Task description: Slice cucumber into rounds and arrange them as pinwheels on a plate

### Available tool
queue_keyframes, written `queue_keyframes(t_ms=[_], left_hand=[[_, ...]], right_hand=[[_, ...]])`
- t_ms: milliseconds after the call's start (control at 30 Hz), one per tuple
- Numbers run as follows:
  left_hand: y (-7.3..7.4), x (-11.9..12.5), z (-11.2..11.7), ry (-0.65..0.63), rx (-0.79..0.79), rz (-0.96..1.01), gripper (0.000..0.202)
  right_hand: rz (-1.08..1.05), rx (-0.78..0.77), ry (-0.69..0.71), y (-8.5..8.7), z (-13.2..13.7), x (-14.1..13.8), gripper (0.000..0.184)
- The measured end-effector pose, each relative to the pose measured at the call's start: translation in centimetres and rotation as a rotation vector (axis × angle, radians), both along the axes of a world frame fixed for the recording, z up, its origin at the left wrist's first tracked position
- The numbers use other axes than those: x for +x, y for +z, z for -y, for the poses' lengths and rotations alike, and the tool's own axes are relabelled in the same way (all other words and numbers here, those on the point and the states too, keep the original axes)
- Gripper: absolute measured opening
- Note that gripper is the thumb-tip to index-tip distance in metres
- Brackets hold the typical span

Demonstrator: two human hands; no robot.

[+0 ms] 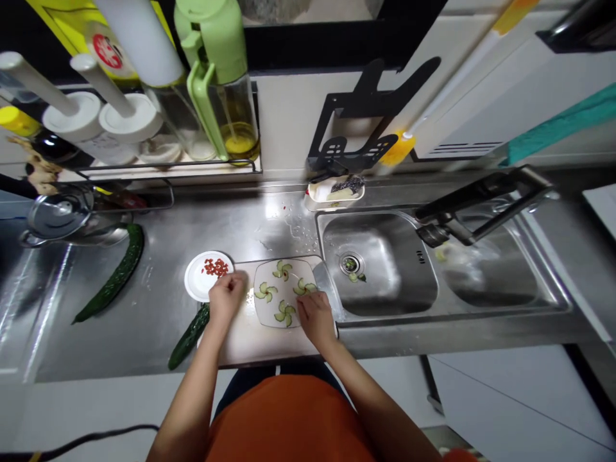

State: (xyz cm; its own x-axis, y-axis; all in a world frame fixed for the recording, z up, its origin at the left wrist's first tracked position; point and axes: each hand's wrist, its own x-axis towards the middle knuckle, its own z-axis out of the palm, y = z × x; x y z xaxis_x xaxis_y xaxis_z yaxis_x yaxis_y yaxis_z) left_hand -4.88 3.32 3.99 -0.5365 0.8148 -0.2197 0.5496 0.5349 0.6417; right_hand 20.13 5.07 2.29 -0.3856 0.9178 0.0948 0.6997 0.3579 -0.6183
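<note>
Steel surface (231,218) bearing a pale board (245,343) beneath the squarish plate (285,292). Left of the plate: a round dish (194,282). The left hand (226,296), fingers curled in, is between dish and plate; the right hand (315,314), fingers bent, overlies the plate's right side. Whether either holds anything cannot be told. On the plate: four cucumber fans (285,314). Left of it, in the dish: red pieces (216,267).

No text is legible, the red label (107,51) on a container (126,72) blurred
</note>
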Motion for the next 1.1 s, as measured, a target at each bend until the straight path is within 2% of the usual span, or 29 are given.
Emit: queue_keyframes(t_ms=[67,133,200,400,733,967,1100], left_hand=[[-0.2,-1.5,0.6,0.108,-0.037,-0.089,0.025],[-0.3,-2.6,1.0,0.159,-0.061,-0.175,0.024],[-0.4,-3.3,1.2,0.145,-0.077,-0.204,0.022],[-0.7,-3.7,0.9,0.044,-0.152,-0.134,0.022],[-0.9,-4.1,0.0,0.039,-0.257,-0.151,0.025],[-1.5,-4.3,0.3,-0.005,-0.222,-0.207,0.028],[-1.1,-4.2,0.7,0.012,-0.191,-0.191,0.028]], right_hand=[[-0.008,-0.004,0.022,0.1,0.1,-0.7,0.021],[-0.01,-0.001,0.045,0.1,0.2,-1.2,0.02],[-0.004,-0.001,0.07,0.1,0.2,-1.6,0.021],[0.03,-0.016,0.107,0.2,0.2,-2.1,0.022],[0.029,-0.015,0.111,0.1,0.3,-2.2,0.021],[0.04,-0.022,0.096,0.2,0.3,-2.2,0.02],[0.049,-0.024,0.102,0.1,0.2,-2.2,0.019]])
